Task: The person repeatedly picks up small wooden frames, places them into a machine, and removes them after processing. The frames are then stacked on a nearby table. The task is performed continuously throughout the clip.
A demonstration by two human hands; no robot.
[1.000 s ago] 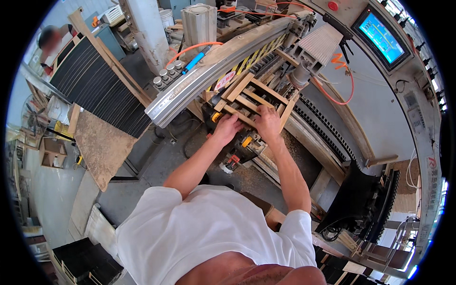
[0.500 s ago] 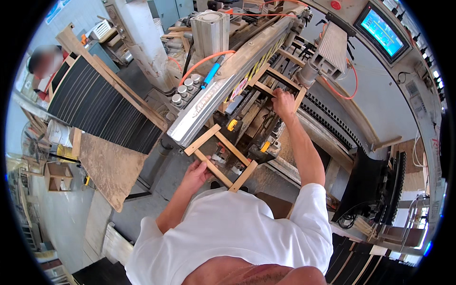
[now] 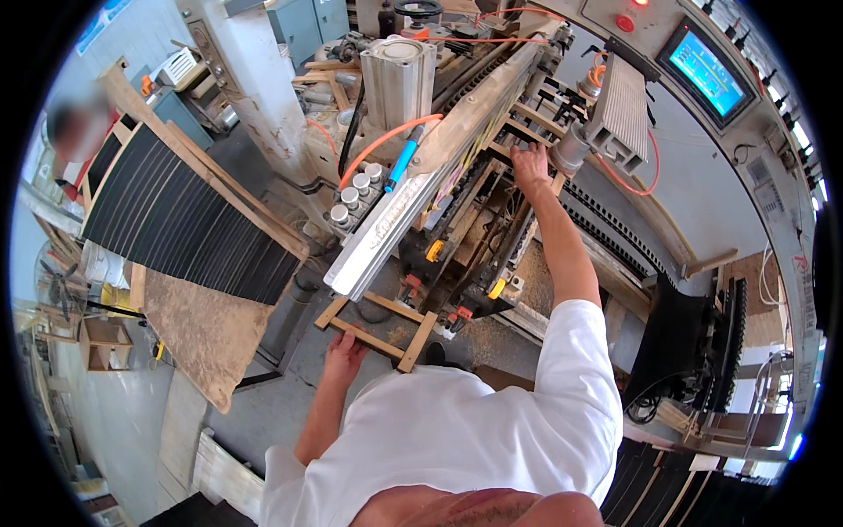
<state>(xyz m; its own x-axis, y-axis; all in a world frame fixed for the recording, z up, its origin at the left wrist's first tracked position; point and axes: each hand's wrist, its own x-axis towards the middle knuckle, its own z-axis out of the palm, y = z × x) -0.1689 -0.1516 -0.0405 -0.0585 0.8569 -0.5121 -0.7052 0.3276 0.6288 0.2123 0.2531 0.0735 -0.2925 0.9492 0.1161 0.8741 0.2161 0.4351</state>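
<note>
A stack of black slats (image 3: 193,206) leans at far left above a brown board (image 3: 202,329), while a worker's left hand (image 3: 345,353) pinches the near rail of a small wooden frame (image 3: 373,339), held above the floor at the waist. The end of a silver beam (image 3: 373,241) juts close beyond it. Yellow-handled machine parts (image 3: 435,251) stand between that frame and the right hand (image 3: 529,167), set on a second wooden frame (image 3: 558,182); its grip cannot be told. A metal cylinder (image 3: 571,151) crowds it; a lit screen (image 3: 707,70) glows rightmost.
</note>
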